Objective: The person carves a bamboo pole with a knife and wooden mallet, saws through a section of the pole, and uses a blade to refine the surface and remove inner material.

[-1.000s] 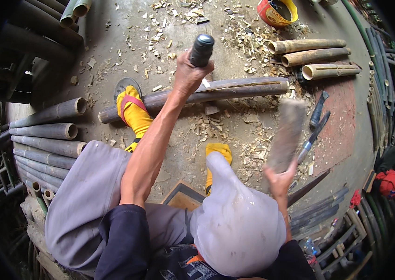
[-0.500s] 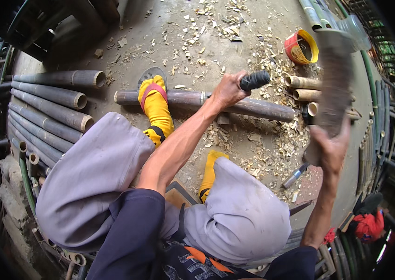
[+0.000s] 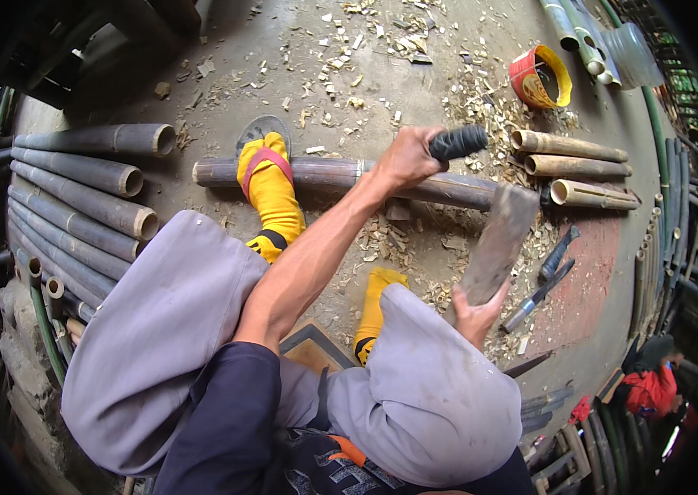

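A dark bamboo pole [image 3: 324,175] lies across the floor, its left part under my foot in a yellow sock [image 3: 270,202] and flip-flop. My left hand [image 3: 408,158] is closed at the pole's middle, around a tool whose black-wrapped handle [image 3: 458,143] sticks out to the right. The tool's working end is hidden. Close to my right knee, my right hand [image 3: 481,313] grips the lower end of a thick, flat wooden block [image 3: 499,243]. The block's upper end overlaps the pole's right end in view; I cannot tell whether they touch.
Several bamboo poles [image 3: 89,177] lie at left, and short bamboo pieces [image 3: 580,167] at right. Two tools, one a knife-like tool [image 3: 537,297], lie right of the block. A red and yellow bucket [image 3: 540,78] stands behind. Wood chips [image 3: 349,62] litter the floor. A person in red [image 3: 652,388] is at lower right.
My right hand has swung the wooden block down and to the left, from beyond the pole's right end toward my knee. My left hand keeps its grip at almost the same spot.
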Demonstrator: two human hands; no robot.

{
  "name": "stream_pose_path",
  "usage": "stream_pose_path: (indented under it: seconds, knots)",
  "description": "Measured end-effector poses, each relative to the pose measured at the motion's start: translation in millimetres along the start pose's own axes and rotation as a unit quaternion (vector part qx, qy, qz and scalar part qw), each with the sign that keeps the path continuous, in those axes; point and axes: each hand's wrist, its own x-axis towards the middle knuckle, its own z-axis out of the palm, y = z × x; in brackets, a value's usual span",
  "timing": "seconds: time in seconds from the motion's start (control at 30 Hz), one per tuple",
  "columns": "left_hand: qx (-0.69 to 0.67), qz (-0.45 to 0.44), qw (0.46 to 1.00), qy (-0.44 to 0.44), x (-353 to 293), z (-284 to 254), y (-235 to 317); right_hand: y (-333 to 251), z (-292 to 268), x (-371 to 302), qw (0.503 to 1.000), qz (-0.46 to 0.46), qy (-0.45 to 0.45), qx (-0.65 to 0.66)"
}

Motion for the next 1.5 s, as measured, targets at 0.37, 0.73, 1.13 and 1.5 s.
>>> stream_pose_path:
  seconds: [0.37,0.73,1.13,1.5]
  knots:
    - [-0.073,-0.089,0.965,0.235,28,-63,-13,95,-19,-124,0.983,0.18,-0.012,-0.035]
    - [0.386,0.181,0.777,-0.463,-93,119,109,-15,-58,-39,0.988,-0.015,-0.046,-0.149]
    - [0.396,0.053,0.913,-0.083,-64,20,23,303,-167,-15,0.886,0.306,0.336,-0.095]
    - [0.555,-0.085,0.814,-0.146,-56,-55,-31,275,-157,-135,0.904,0.164,0.347,-0.189]
